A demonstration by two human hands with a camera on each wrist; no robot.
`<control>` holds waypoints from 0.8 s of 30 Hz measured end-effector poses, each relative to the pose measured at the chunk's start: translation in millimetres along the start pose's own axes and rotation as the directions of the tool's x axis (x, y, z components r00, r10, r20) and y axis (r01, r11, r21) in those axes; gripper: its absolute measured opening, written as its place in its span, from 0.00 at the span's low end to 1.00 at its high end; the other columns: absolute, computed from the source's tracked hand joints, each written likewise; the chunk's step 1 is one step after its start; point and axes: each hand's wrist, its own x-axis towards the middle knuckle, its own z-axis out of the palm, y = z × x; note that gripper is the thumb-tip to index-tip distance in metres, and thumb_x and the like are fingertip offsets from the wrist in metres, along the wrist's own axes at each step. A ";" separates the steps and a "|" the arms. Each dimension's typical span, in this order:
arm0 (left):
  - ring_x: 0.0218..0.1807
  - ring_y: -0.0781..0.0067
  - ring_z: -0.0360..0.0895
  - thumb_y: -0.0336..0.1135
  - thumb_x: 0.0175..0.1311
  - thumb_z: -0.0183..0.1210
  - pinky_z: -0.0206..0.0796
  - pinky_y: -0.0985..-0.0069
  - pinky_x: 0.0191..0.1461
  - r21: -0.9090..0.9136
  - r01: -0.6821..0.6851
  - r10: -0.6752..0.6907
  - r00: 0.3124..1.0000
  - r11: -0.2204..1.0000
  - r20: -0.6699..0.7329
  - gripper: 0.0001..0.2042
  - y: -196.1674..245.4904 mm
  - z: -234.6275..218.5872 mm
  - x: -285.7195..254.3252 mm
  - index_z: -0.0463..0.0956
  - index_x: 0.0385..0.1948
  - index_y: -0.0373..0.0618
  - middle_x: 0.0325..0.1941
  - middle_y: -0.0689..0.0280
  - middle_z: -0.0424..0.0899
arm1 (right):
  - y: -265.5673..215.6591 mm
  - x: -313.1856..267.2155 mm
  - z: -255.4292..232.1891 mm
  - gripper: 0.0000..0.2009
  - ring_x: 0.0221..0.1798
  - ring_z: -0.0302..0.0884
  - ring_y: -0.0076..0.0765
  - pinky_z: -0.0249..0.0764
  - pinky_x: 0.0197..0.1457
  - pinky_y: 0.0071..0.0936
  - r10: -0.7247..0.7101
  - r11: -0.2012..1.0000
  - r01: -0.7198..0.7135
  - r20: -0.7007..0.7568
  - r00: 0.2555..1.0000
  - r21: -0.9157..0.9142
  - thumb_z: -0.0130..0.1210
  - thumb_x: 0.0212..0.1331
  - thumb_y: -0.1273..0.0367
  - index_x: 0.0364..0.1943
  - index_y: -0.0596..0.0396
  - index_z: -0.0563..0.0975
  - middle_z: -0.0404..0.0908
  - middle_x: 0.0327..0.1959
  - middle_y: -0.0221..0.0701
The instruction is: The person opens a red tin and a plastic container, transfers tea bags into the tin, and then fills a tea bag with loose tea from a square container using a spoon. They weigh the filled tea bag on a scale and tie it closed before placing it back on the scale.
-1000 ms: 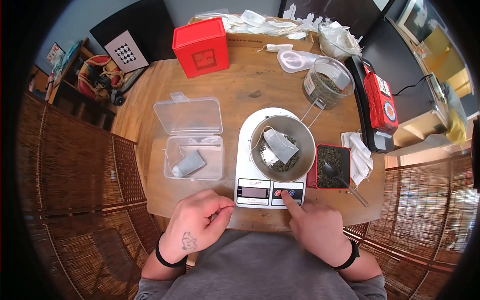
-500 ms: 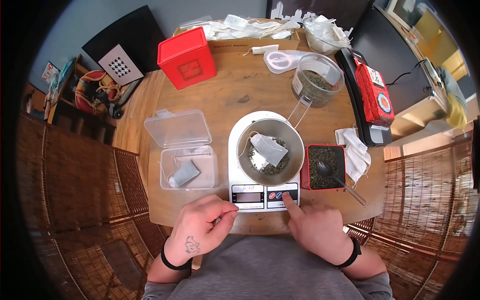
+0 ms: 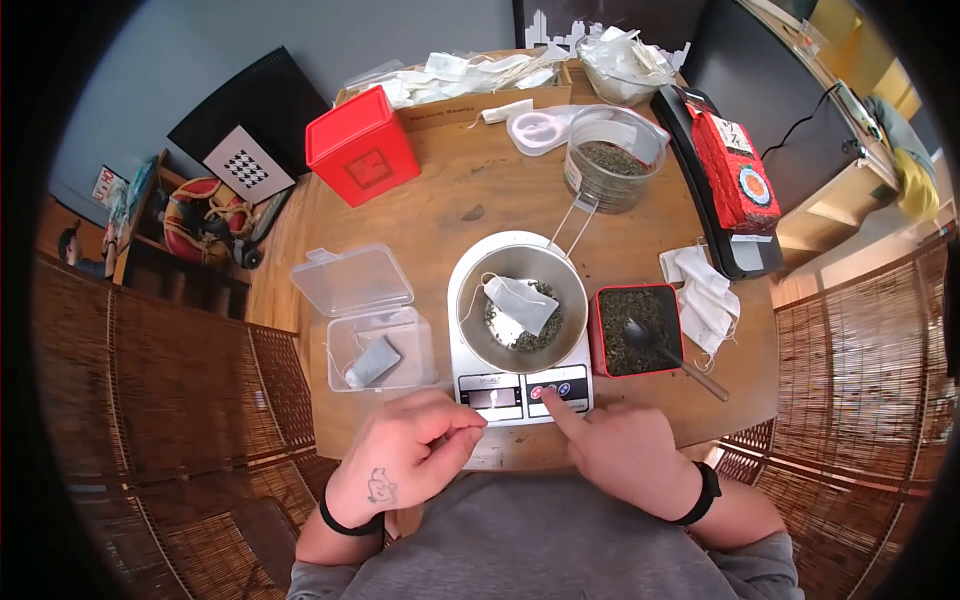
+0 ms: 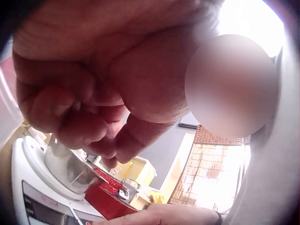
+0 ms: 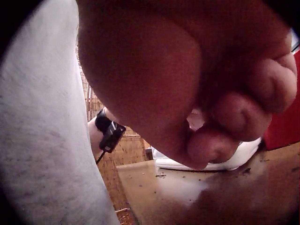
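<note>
The white kitchen scale [image 3: 463, 330] stands near the table's front edge, bearing a steel pan [image 3: 575, 335] by its base. In the pan a pale tea bag [image 3: 522, 306] with a string lies on loose dark tea leaves [image 3: 541, 334]. My right hand [image 3: 630, 453] reaches in from the right, its straight forefinger touching the scale's button panel [image 3: 575, 400] beside the red button; the other fingers are curled. My left hand [image 3: 415, 447] hovers by the scale's front left corner, fingers curled, thumb tip against the forefinger. Nothing shows between them.
An open clear plastic box [image 3: 415, 345] holding another tea bag is on the left. Right of the scale are a red tin [image 3: 597, 340] of tea leaves with a spoon [image 3: 690, 373] and white cloth bags [image 3: 702, 295]. A clear jar [image 3: 615, 187] and red box [image 3: 362, 160] stand behind.
My right forefinger has slid leftward over the scale's buttons, from the right one toward the red one. The head view has shifted. My left hand keeps its pose by the scale.
</note>
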 end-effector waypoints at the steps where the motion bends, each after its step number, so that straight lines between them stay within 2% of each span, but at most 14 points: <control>1: 0.29 0.59 0.81 0.24 0.63 0.68 0.71 0.67 0.33 0.022 -0.025 0.025 1.000 0.999 -0.001 0.03 2.7 -3.1 5.1 0.86 0.37 0.40 0.29 0.60 0.82 | 0.0 0.3 -0.5 0.29 0.24 0.78 0.30 0.74 0.26 0.31 -0.003 1.000 0.003 -0.009 1.000 0.008 0.60 0.57 0.68 0.68 0.44 0.81 0.77 0.18 0.23; 4: 0.30 0.64 0.79 0.25 0.64 0.66 0.70 0.69 0.36 0.111 -0.065 0.068 0.997 0.992 -0.022 0.04 13.1 -18.0 25.1 0.88 0.39 0.40 0.30 0.61 0.83 | -2.6 1.4 -2.6 0.28 0.24 0.79 0.30 0.74 0.26 0.31 -0.006 1.000 0.006 -0.006 1.000 0.024 0.58 0.58 0.69 0.66 0.46 0.82 0.78 0.19 0.24; 5: 0.30 0.64 0.79 0.25 0.64 0.66 0.70 0.69 0.36 0.141 -0.067 0.071 0.997 0.988 -0.022 0.04 17.3 -22.1 33.5 0.88 0.39 0.40 0.30 0.61 0.83 | 0.1 -0.5 -2.6 0.27 0.24 0.79 0.31 0.74 0.26 0.33 0.000 1.000 0.001 -0.023 1.000 0.024 0.62 0.57 0.66 0.65 0.47 0.83 0.79 0.20 0.24; 6: 0.30 0.58 0.80 0.26 0.65 0.66 0.71 0.66 0.36 0.200 -0.085 0.093 0.995 0.976 -0.032 0.04 20.9 -24.7 43.7 0.87 0.38 0.41 0.29 0.59 0.82 | 3.1 -1.0 -1.8 0.26 0.24 0.79 0.33 0.74 0.25 0.34 0.009 1.000 -0.008 -0.035 0.999 0.021 0.65 0.57 0.63 0.63 0.48 0.84 0.79 0.20 0.24; 8: 0.32 0.49 0.82 0.30 0.66 0.65 0.74 0.60 0.37 0.272 -0.078 0.091 0.995 0.959 -0.033 0.04 27.9 -26.3 60.2 0.87 0.38 0.43 0.30 0.56 0.84 | 8.5 -2.9 2.3 0.26 0.24 0.79 0.32 0.74 0.25 0.34 0.022 0.999 -0.021 -0.054 0.998 0.027 0.66 0.57 0.63 0.63 0.49 0.84 0.79 0.20 0.24; 10: 0.33 0.48 0.83 0.31 0.66 0.65 0.74 0.59 0.38 0.319 -0.077 0.082 0.997 0.945 -0.001 0.05 30.8 -26.5 72.8 0.87 0.38 0.43 0.31 0.54 0.85 | 9.6 -6.8 5.6 0.26 0.24 0.79 0.32 0.73 0.24 0.35 0.045 0.999 -0.043 -0.061 0.997 0.034 0.66 0.57 0.63 0.62 0.50 0.84 0.79 0.20 0.24; 12: 0.34 0.46 0.84 0.32 0.66 0.65 0.75 0.59 0.38 0.361 -0.083 0.073 0.996 0.929 0.040 0.06 31.4 -25.7 87.7 0.88 0.39 0.43 0.33 0.53 0.86 | 6.6 -8.8 6.3 0.26 0.24 0.79 0.30 0.73 0.25 0.32 0.035 0.999 -0.034 -0.043 0.998 0.030 0.58 0.57 0.68 0.63 0.51 0.84 0.79 0.20 0.24; 15: 0.37 0.45 0.86 0.33 0.66 0.64 0.77 0.56 0.41 0.454 -0.077 0.031 0.994 0.888 0.108 0.08 32.5 -24.0 105.4 0.88 0.42 0.43 0.36 0.51 0.88 | 3.9 -11.5 7.3 0.26 0.25 0.80 0.30 0.74 0.26 0.32 0.048 0.999 -0.048 -0.071 0.996 0.008 0.59 0.56 0.67 0.62 0.52 0.84 0.80 0.21 0.24; 18: 0.39 0.43 0.86 0.32 0.62 0.64 0.78 0.52 0.42 0.665 -0.135 0.028 0.985 0.734 0.168 0.15 39.1 -21.3 118.6 0.86 0.51 0.43 0.36 0.50 0.88 | 8.1 -12.0 11.9 0.27 0.25 0.79 0.31 0.73 0.25 0.32 0.034 0.999 -0.028 -0.134 0.990 0.046 0.58 0.55 0.66 0.63 0.51 0.84 0.79 0.21 0.24; 19: 0.39 0.43 0.86 0.32 0.62 0.64 0.78 0.52 0.42 0.668 -0.141 0.034 0.985 0.730 0.171 0.15 39.0 -21.3 122.2 0.86 0.51 0.43 0.36 0.50 0.88 | 8.8 -12.9 10.8 0.27 0.25 0.79 0.31 0.73 0.25 0.32 0.039 0.998 -0.033 -0.140 0.989 0.045 0.58 0.55 0.66 0.63 0.51 0.84 0.79 0.21 0.24; 21: 0.39 0.43 0.86 0.30 0.60 0.64 0.78 0.52 0.41 0.744 -0.208 0.004 0.964 0.635 0.266 0.13 36.2 -21.9 129.3 0.86 0.46 0.43 0.34 0.50 0.88 | 11.6 -12.5 7.8 0.22 0.25 0.80 0.32 0.74 0.25 0.33 0.024 0.999 -0.018 -0.177 0.984 0.034 0.60 0.58 0.66 0.58 0.52 0.86 0.81 0.23 0.25; 22: 0.39 0.43 0.86 0.30 0.60 0.64 0.78 0.52 0.41 0.745 -0.207 0.010 0.966 0.634 0.260 0.13 35.0 -21.3 132.4 0.86 0.46 0.43 0.34 0.50 0.88 | 12.8 -15.1 7.8 0.22 0.25 0.80 0.32 0.74 0.25 0.33 0.020 1.000 -0.016 -0.182 0.983 0.026 0.60 0.58 0.66 0.58 0.52 0.86 0.81 0.23 0.25; 24: 0.38 0.43 0.86 0.32 0.58 0.65 0.79 0.53 0.42 0.819 -0.249 -0.082 0.938 0.517 0.337 0.12 30.4 -19.6 135.7 0.86 0.44 0.46 0.34 0.50 0.88 | 11.7 -23.0 10.9 0.15 0.26 0.82 0.33 0.75 0.26 0.34 0.049 0.987 -0.025 -0.144 0.988 0.160 0.62 0.61 0.64 0.51 0.51 0.86 0.83 0.23 0.25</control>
